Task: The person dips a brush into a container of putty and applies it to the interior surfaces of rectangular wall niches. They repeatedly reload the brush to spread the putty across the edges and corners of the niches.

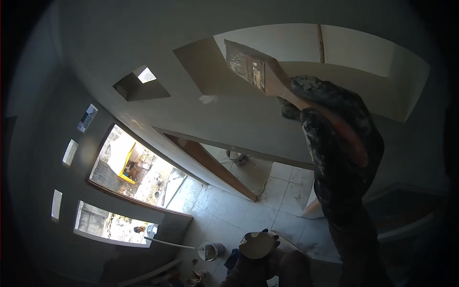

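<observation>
My right hand point(339, 129), in a dark glove spotted with pale paint, is closed around the wooden handle of a wide paintbrush point(256, 67). The bristles point up and left, coated with pale paint, close to the grey wall point(248, 112) by an arched opening. Low in the head view, my left hand point(276, 240) wears a dark glove too and is wrapped around a round container of pale paint point(257, 246). Most of that hand is hidden behind the container.
A bucket point(211, 251) with a long pole leaning from it stands on the tiled floor point(229, 210). Another bucket point(236, 157) is beyond the doorway. A bright door opening point(143, 165) lies to the left, and small square niches pierce the walls.
</observation>
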The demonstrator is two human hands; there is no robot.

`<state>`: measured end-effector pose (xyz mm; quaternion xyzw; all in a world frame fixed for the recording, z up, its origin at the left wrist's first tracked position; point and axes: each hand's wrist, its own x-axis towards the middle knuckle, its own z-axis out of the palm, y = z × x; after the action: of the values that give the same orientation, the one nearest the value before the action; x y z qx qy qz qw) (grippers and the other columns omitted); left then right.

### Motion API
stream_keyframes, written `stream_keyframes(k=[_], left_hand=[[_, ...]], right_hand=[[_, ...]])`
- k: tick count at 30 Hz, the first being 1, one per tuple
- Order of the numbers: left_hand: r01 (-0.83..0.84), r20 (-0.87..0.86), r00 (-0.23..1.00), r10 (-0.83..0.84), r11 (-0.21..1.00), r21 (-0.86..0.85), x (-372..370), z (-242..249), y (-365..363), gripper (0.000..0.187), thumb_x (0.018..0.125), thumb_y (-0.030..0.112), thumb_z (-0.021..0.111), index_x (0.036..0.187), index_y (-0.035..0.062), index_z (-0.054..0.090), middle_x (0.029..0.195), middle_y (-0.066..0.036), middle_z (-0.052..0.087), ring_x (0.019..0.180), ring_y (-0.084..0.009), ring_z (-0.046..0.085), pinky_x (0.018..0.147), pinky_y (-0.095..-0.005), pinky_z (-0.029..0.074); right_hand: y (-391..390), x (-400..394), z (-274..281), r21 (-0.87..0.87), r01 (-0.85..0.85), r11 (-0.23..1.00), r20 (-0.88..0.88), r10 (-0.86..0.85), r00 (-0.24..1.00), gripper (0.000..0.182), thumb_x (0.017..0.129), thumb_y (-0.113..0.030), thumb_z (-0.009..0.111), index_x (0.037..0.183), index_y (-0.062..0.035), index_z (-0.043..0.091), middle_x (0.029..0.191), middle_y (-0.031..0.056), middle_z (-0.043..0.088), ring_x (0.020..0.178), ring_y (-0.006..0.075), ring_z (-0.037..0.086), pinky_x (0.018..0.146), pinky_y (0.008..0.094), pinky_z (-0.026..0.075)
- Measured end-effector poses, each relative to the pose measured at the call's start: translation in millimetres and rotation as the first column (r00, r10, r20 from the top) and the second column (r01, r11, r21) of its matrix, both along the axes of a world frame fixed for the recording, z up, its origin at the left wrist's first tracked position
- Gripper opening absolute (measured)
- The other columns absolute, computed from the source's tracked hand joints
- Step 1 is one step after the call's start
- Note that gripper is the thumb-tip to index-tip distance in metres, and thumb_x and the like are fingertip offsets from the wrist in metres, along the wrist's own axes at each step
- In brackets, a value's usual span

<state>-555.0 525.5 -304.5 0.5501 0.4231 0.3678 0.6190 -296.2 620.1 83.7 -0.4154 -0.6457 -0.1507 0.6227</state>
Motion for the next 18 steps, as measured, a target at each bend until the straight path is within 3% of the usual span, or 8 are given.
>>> stream_keyframes(k=[1,2,6,8,10,14,15,18], left_hand=[[0.321,-0.553,0.829,-0.079,0.878,0.355,4,6,12,0.035,0.088,0.039,0.067,0.114,0.0158,0.069,0.108,-0.004,0.068,0.099,-0.0286,0.065,0.085,-0.0477,0.052],[0.697,-0.899,0.412,0.15,0.583,0.417,4,16,23,0.03,0.087,0.039,0.068,0.107,0.0176,0.072,0.103,-0.002,0.068,0.094,-0.0287,0.065,0.082,-0.0476,0.051],[0.637,-0.812,0.541,0.218,0.525,0.565,19,34,38,0.016,0.088,0.034,0.065,0.093,0.0192,0.07,0.088,0.002,0.069,0.087,-0.0258,0.068,0.069,-0.043,0.054],[0.382,-0.704,0.681,0.202,0.722,0.576,23,44,39,0.024,0.086,0.039,0.069,0.085,0.0151,0.067,0.086,-0.004,0.065,0.083,-0.0288,0.062,0.076,-0.0441,0.05],[0.372,-0.766,0.61,0.203,0.78,0.504,26,28,45,0.024,0.085,0.039,0.07,0.09,0.0151,0.069,0.088,-0.002,0.068,0.087,-0.027,0.063,0.079,-0.0424,0.051],[0.245,-0.467,0.878,0.104,0.741,0.625,9,-36,55,0.027,0.085,0.038,0.071,0.102,0.0174,0.071,0.1,0.001,0.073,0.099,-0.0213,0.066,0.083,-0.039,0.052],[0.25,-0.408,0.912,0.045,0.728,0.638,9,-53,59,0.029,0.085,0.038,0.071,0.107,0.0188,0.072,0.104,0.002,0.073,0.104,-0.0189,0.067,0.086,-0.0377,0.053],[0.371,-0.679,0.725,0.118,0.764,0.528,21,-130,79,0.031,0.086,0.039,0.07,0.112,0.0212,0.072,0.104,0.005,0.073,0.111,-0.0148,0.066,0.092,-0.0362,0.052]], right_hand=[[13,-1,-3,0.048,-0.14,0.989,-0.147,0.146,0.978,0.023,0.094,0.0,0.064,0.115,0.0057,0.069,0.115,0.0156,0.069,0.101,0.0207,0.069,0.091,0.0337,0.058],[24,-2,-4,0.112,-0.27,0.956,-0.281,0.292,0.914,0.023,0.095,0.001,0.063,0.117,0.0059,0.068,0.115,0.0155,0.069,0.099,0.0195,0.069,0.089,0.0334,0.059],[75,-8,6,0.301,-0.236,0.924,-0.176,0.298,0.938,0.018,0.092,-0.009,0.071,0.107,0.0006,0.069,0.091,0.0094,0.073,0.079,0.0148,0.071,0.073,0.0294,0.057],[88,-13,11,0.287,-0.22,0.932,-0.164,0.275,0.948,0.017,0.092,-0.011,0.072,0.104,0.0004,0.07,0.087,0.0079,0.072,0.076,0.0147,0.071,0.072,0.029,0.057],[104,-13,15,0.276,-0.203,0.94,-0.168,0.255,0.952,0.016,0.092,-0.013,0.072,0.1,0.0001,0.07,0.082,0.0063,0.072,0.073,0.0147,0.071,0.07,0.0285,0.056],[115,-8,18,0.246,-0.182,0.952,-0.011,0.191,0.982,0.024,0.095,-0.014,0.072,0.11,0.0043,0.069,0.095,0.007,0.073,0.084,0.0151,0.07,0.084,0.0305,0.06],[120,-6,22,0.287,-0.141,0.948,-0.007,0.149,0.989,0.017,0.092,-0.017,0.068,0.093,-0.0003,0.069,0.08,0.0072,0.07,0.071,0.0171,0.067,0.073,0.0316,0.056],[117,-1,24,0.283,-0.221,0.934,0.024,0.223,0.975,0.023,0.093,-0.02,0.066,0.077,-0.0042,0.067,0.065,0.0057,0.064,0.058,0.0158,0.06,0.058,0.0302,0.051]])
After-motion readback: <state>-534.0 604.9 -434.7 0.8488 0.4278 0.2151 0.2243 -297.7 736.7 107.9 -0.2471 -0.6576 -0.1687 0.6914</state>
